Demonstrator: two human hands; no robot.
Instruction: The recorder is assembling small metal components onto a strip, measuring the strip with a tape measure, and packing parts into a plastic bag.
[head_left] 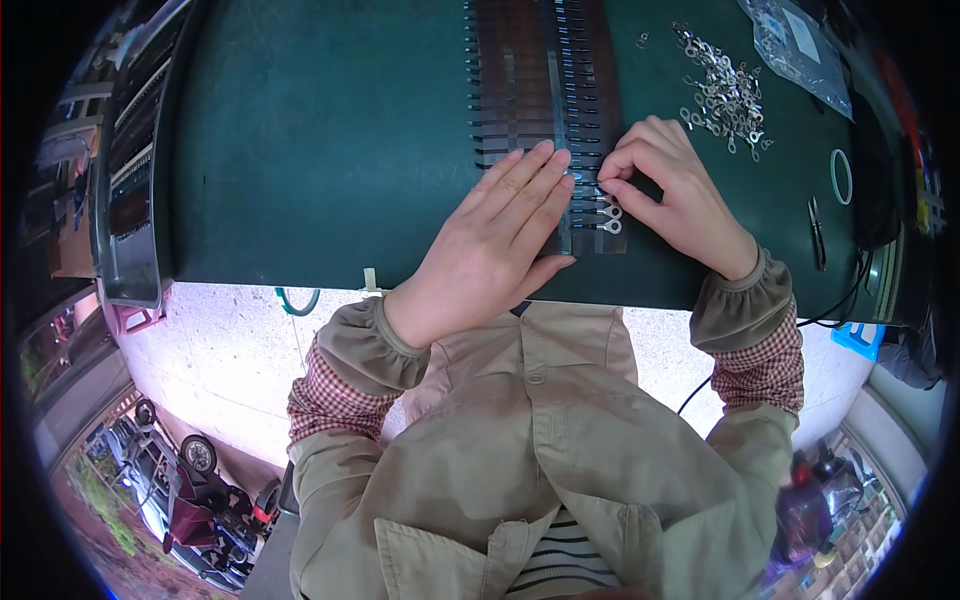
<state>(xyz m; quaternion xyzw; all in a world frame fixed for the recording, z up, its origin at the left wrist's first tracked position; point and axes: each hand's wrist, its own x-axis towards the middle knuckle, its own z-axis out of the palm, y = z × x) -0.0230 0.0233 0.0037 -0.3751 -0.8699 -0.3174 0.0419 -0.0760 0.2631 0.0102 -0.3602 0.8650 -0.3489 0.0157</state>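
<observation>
I am pressing the brown strip point(518, 62) beside the table's point(320, 150) near edge under my flat, open left hand point(492, 228) and pinching with my right hand point(668, 186), contents unclear, few ring terminals point(613, 227) apparently being seated, most visible pins point(585, 112) lacking them.

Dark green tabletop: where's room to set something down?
Biggest patch: left side of the tabletop, between the grey metal tray and flat brown strip. Smaller: below the silver ring terminals, between right hand and slim black tool. Crowded: the strip, under left hand and thin black pieces; upper right, terminals and clear plastic bag.
</observation>
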